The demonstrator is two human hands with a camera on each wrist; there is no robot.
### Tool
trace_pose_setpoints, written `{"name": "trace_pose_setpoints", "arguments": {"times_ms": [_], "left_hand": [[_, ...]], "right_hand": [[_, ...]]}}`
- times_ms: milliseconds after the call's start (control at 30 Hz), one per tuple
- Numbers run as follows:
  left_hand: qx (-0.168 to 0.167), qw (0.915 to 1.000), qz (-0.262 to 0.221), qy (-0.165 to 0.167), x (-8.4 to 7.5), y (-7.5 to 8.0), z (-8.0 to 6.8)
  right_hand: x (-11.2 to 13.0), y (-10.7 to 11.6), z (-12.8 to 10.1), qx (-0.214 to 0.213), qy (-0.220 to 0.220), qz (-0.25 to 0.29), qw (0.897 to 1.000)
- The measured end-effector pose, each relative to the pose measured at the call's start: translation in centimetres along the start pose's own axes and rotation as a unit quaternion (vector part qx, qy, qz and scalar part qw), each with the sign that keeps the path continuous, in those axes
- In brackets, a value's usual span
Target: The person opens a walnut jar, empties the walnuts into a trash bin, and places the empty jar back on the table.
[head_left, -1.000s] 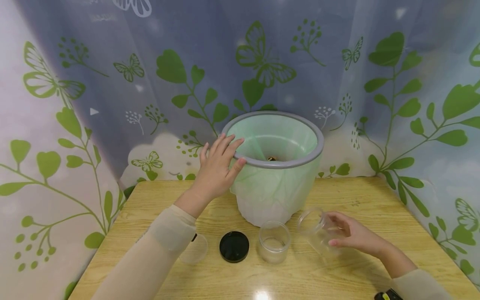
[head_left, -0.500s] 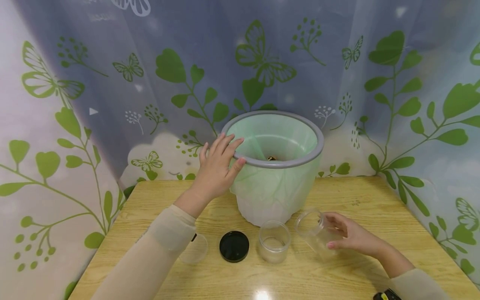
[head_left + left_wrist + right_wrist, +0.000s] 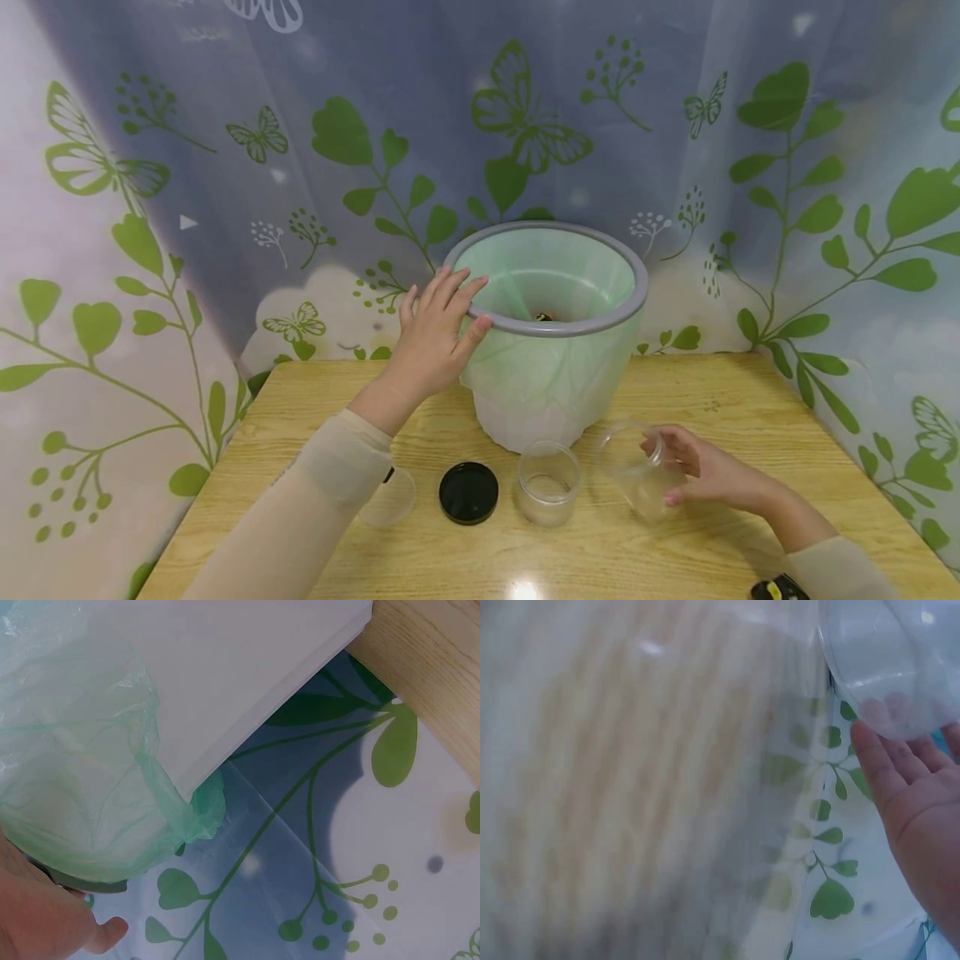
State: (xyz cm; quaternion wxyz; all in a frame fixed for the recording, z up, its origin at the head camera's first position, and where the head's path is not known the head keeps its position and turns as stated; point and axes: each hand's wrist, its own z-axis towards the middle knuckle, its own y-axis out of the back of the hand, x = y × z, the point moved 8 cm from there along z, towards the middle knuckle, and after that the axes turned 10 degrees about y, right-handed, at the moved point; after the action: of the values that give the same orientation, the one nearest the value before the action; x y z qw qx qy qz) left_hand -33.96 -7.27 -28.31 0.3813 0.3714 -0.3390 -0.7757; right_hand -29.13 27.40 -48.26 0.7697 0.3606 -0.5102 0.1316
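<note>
Change noted: tilted clear jar [image 3: 636, 468] in the right hand [image 3: 712, 479] shifted slightly lower and nearer the table [image 3: 750, 400] than half a second ago, mouth still turned left toward the bin. Left hand [image 3: 435, 333] unchanged, still resting on the bin rim. Judged: jar handling in progress, bin being steadied meanwhile.

Left to right, counted:

- Clear lid [image 3: 390, 500]: one, flat on the table, partly hidden behind the left sleeve.
- Black lid [image 3: 468, 492]: one, flat, just beside the upright jar.
- Left hand: one, fingers laid over the gray rim, thumb pressed to the outer edge; light hold on the rim, nothing carried. Seen also in the left wrist view [image 3: 45, 915] against the green liner.
- Bin [image 3: 551, 333]: one, gray-rimmed, lined with a pale green bag [image 3: 90, 787]; a small dark item at the bottom, too small to tell.
- Upright clear jar [image 3: 549, 483]: one, open, empty-looking, standing in front of the bin.
- Tilted clear jar: one, held by the right hand, fingers wrapped round its side, low over the table right of the upright jar; seen in the right wrist view [image 3: 900, 660] against the fingers [image 3: 885, 761].
- Right hand: one, gripping that jar.
</note>
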Motion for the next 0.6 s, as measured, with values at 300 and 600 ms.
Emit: {"name": "trace_pose_setpoints", "arguments": {"times_ms": [300, 600], "left_hand": [[0.0, 1.0, 0.002, -0.002, 0.06, -0.07, -0.05], [0.003, 1.0, 0.001, -0.001, 0.1, -0.06, -0.04]], "right_hand": [[0.07, 0.09, -0.34, 0.028, -0.007, 0.013, 0.999], [0.01, -0.1, -0.04, 0.044, -0.014, 0.011, 0.999]]}}
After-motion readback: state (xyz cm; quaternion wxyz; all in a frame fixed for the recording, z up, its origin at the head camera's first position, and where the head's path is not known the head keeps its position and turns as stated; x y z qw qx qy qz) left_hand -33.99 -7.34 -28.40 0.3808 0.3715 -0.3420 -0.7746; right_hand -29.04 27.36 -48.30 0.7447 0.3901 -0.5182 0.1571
